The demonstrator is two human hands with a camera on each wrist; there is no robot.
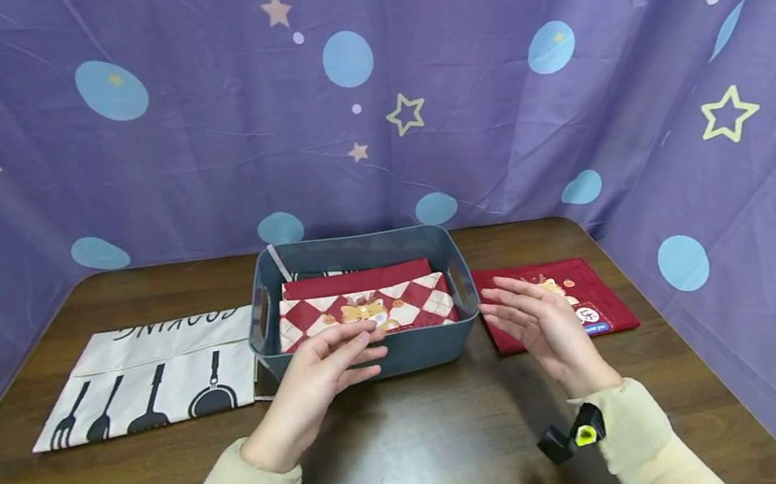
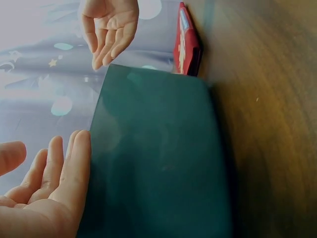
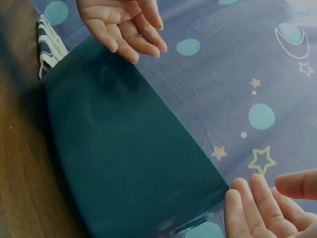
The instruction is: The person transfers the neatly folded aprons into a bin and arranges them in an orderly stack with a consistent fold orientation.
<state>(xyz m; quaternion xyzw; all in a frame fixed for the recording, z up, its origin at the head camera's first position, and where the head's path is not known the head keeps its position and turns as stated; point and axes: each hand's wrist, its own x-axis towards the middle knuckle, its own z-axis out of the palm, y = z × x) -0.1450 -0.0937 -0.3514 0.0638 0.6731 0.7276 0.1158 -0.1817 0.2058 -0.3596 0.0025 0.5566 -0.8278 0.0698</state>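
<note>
A blue-grey plastic basket [image 1: 424, 350] stands at the middle of the table. Inside it lie a folded red-and-cream diamond-checked cloth [image 1: 295, 319] with a cartoon animal and a plain red fold [image 1: 356, 280] behind. My left hand [image 1: 320, 373], fingers loosely extended, hovers by the basket's front rim and holds nothing. Beyond the basket's right end, my right hand [image 1: 545, 329] is raised with its palm turned inward, also holding nothing. It overlaps a folded red cloth [image 1: 604, 291] with a cartoon print. Both wrist views show spread fingers beside the basket's front wall [image 2: 153, 148].
Left of the basket lies a folded white cloth [image 1: 135, 390] printed with black kitchen utensils. A dark-and-white printed item [image 1: 318, 273] shows at the basket's back. The brown wooden table [image 1: 414, 443] is backed by a purple curtain [image 1: 479, 148] with stars and dots.
</note>
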